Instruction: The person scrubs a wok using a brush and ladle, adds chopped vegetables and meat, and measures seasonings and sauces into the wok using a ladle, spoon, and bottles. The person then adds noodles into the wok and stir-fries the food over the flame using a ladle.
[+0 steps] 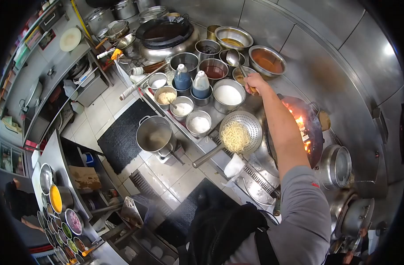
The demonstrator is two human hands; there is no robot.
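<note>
My right hand [256, 83] reaches forward with its fingers wrapped round the handle of a ladle [232, 58]. The ladle's bowl is over the sauce pots at the back of the counter. Beneath my forearm, and partly hidden by it, a dark wok [315, 143] has orange flames [300, 121] in it. To the left of my arm rests a perforated strainer [254, 126] holding pale noodles [235, 136]; its long handle points down and left. A tub of white powder [229, 95] stands close to my hand. My left hand is out of the picture.
Squeeze bottles [182, 77] and several seasoning tubs [198, 123] line the counter. Bowls of orange liquid [267, 61] and oil [233, 38] stand behind. A deep pot [155, 134] is at the left. Another person's arm [30, 225] shows at far left.
</note>
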